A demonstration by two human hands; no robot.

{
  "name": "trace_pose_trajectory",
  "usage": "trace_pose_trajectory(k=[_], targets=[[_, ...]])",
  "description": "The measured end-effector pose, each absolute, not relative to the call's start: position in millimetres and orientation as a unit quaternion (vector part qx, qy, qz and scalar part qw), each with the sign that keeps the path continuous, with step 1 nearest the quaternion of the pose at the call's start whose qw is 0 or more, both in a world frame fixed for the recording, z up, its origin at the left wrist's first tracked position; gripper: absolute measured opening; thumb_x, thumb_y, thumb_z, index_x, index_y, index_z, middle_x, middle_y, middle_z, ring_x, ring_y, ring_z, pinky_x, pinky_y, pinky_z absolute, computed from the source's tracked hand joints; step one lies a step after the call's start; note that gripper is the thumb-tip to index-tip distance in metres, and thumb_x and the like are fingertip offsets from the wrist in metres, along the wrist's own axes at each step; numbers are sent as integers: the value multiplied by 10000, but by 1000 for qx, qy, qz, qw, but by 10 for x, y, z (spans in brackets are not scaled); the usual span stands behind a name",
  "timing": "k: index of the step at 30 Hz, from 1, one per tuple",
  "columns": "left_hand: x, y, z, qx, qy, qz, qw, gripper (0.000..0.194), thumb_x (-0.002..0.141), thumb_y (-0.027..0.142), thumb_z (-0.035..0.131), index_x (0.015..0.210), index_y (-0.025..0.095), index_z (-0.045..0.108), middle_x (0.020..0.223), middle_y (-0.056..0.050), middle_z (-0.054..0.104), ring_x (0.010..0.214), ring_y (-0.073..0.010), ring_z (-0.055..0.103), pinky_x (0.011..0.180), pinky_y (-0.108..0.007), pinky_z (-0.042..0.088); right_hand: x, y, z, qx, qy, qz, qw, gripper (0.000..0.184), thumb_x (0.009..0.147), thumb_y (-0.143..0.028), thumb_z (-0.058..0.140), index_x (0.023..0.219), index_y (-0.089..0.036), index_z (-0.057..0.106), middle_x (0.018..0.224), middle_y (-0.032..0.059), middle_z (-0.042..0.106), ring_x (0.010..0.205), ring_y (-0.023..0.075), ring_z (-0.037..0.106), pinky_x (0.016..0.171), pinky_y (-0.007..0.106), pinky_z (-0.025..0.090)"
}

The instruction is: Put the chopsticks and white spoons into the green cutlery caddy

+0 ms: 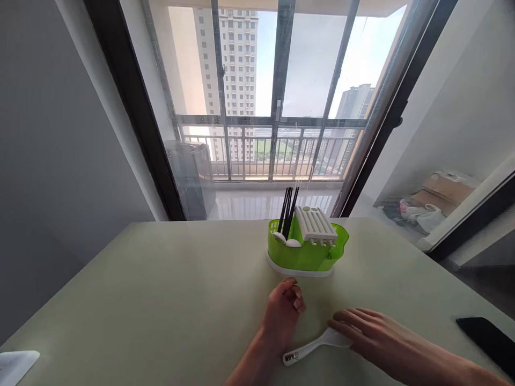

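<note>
A white spoon [312, 347] lies on the table with its handle, printed in dark marks at the end, pointing left. Over the edge of its bowl rests my right hand [370, 329], fingers stretched out and close together; part of the bowl is hidden beneath them. My left hand [282, 304] is held just left of the spoon, its fingers curled inward with nothing visible in them. Beyond both hands stands a green utensil holder [298, 257] on a white base. Black chopsticks [288, 212] and white spoons [293, 243] stick out of its left part, and a white slotted rack [316, 223] covers its middle.
The pale table [161, 289] reaches toward a glass door and balcony windows. A black flat object [488, 338] lies at the right edge. Part of a white object [18, 364] shows at the lower left. Bags and cardboard [440, 201] sit on the floor at right.
</note>
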State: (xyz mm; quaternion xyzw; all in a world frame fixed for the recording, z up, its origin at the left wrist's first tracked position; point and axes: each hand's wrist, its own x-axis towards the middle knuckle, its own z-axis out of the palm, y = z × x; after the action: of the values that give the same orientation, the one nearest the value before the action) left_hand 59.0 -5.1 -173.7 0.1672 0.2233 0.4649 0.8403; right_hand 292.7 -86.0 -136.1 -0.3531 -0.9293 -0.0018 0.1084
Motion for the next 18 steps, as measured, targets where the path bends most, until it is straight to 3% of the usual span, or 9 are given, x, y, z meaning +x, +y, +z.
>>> trace_pose_trajectory(k=[9,13,18], targets=[[581,-46,-1714,155,230,464,841,185,718,291,864,739,184,716,647,26,568,546,-97,388,594,-276,281,2918,-951,-1292,-364,-921,22,139,468,986,-220,589,1445,-302,543,1158,52,757,886,205,773,803,296,628],[571,-38,-1710,150,233,464,842,220,697,291,883,751,170,707,651,29,567,550,-93,402,589,-268,286,2833,-1043,-1004,-380,-911,29,155,535,914,-324,754,1415,-305,566,1109,28,778,924,207,784,831,266,630],[566,-48,-1696,151,239,458,843,274,685,307,898,776,143,699,658,27,576,551,-89,411,578,-263,295,2663,-1091,-687,-401,-888,115,195,412,820,-279,822,1206,-305,680,835,-46,741,671,120,735,675,159,591]])
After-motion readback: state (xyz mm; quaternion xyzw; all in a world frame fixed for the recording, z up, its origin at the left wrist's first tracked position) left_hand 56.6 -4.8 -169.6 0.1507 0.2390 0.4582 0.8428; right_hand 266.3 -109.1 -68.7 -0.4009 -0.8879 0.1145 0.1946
